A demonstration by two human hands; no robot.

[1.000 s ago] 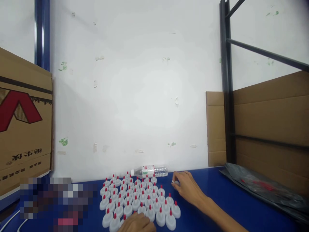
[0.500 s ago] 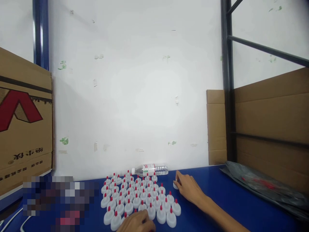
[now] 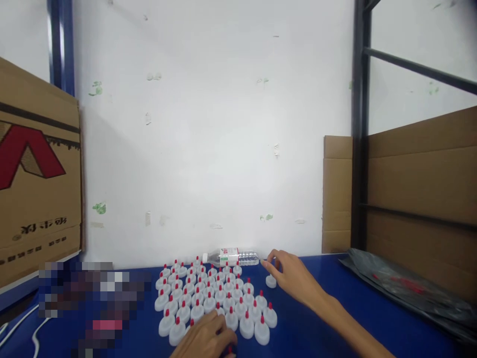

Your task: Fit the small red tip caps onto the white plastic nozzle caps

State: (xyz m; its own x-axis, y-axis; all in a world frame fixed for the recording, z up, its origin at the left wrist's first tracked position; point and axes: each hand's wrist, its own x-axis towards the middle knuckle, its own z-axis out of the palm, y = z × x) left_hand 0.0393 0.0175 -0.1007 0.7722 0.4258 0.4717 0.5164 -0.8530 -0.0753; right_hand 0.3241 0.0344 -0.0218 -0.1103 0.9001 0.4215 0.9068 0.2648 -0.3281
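In the head view, about forty white caps with red tips [image 3: 214, 296] stand in close rows on the blue tabletop [image 3: 320, 308]. One more white cap [image 3: 271, 281] stands alone, just to the right of this group. One clear water bottle [image 3: 231, 257] lies behind the group, near the wall. The right hand [image 3: 292, 278] reaches forward with fingers loosely spread, empty, fingertips just above the single cap. The left hand [image 3: 204, 340] rests at the near edge of the group; its grip I cannot tell.

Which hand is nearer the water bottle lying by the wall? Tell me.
Right. The right hand reaches just right of the water bottle, fingertips close to its base. The left hand sits at the near edge, beyond the caps.
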